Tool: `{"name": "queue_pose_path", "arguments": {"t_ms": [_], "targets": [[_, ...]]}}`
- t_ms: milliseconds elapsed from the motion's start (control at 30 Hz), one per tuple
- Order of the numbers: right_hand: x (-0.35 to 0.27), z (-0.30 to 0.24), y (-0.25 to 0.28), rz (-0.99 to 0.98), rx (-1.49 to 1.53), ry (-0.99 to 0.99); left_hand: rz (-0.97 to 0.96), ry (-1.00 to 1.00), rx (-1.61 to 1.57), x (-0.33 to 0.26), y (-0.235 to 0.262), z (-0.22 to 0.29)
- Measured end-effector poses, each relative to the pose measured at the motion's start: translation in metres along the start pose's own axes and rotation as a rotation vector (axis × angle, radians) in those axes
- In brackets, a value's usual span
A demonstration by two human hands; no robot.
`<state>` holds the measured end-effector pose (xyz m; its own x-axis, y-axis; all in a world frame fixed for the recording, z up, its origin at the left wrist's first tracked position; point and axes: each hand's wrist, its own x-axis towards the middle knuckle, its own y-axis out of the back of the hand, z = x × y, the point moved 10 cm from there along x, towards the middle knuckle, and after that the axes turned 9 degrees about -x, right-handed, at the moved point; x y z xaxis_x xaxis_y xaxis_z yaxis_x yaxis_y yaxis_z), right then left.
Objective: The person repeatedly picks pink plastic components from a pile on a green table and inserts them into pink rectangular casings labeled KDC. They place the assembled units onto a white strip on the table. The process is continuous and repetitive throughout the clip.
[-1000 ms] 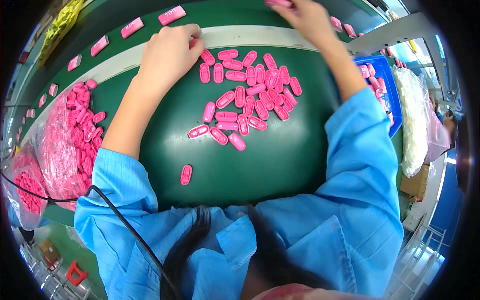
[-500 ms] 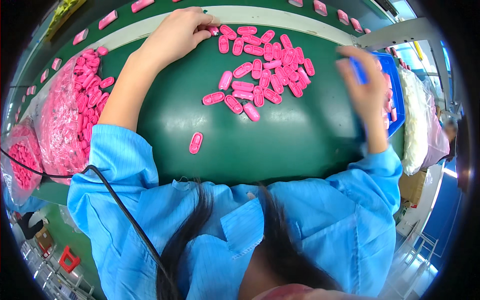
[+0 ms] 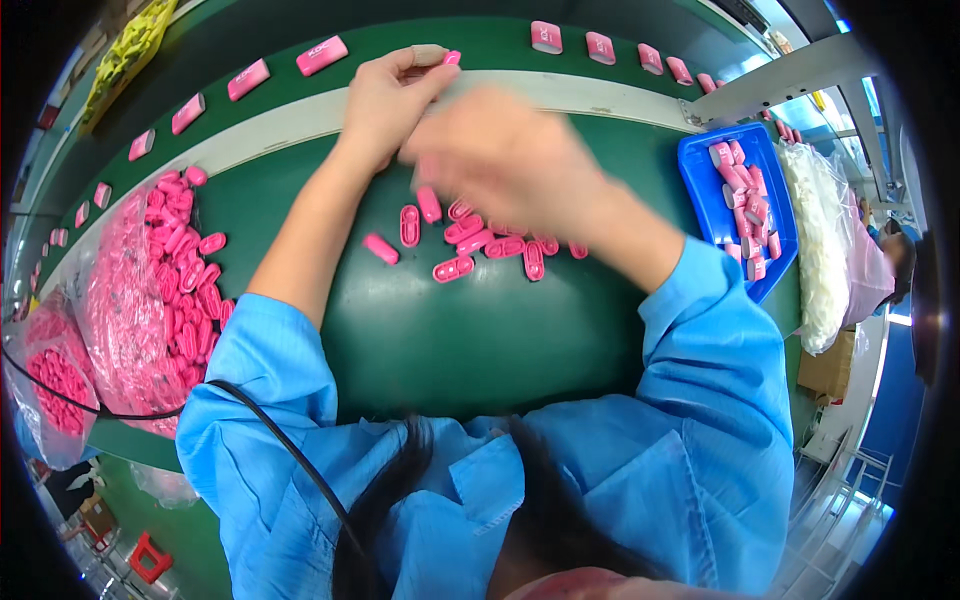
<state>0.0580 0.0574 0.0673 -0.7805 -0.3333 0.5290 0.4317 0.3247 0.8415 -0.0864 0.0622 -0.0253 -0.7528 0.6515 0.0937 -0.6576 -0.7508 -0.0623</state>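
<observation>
My left hand [image 3: 385, 100] rests at the far edge of the green table, by the pale strip along the belt, and pinches a small pink plastic piece [image 3: 452, 57] at its fingertips. My right hand [image 3: 500, 150] is blurred with motion just right of it, above a loose heap of pink oval shells [image 3: 470, 238] on the table [image 3: 470, 340]. Whether the right hand holds anything is lost in the blur. Single shells [image 3: 381, 248] lie at the left of the heap.
A blue tray [image 3: 700, 170] with pink pieces stands at the right, next to a bag of white parts [image 3: 815, 240]. Clear bags of pink shells [image 3: 150, 300] lie at the left. Pink blocks [image 3: 322, 55] ride the green belt beyond the table.
My right hand has swung from the blue tray at the right back to the middle, over the heap. The left hand stays at the far edge of the table.
</observation>
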Motion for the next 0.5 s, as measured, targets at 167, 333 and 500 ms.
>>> {"name": "queue_pose_path", "arguments": {"t_ms": [167,333,500], "targets": [[-0.013,0.187,0.017,0.213,-0.482,-0.292,-0.023,-0.071,-0.207,0.010,-0.025,0.003],[-0.029,0.220,-0.017,-0.218,-0.394,-0.714,-0.070,0.041,-0.351,0.007,-0.016,-0.005],[-0.047,0.194,-0.028,0.038,0.716,-0.891,-0.129,0.113,-0.320,0.009,-0.013,-0.010]]}}
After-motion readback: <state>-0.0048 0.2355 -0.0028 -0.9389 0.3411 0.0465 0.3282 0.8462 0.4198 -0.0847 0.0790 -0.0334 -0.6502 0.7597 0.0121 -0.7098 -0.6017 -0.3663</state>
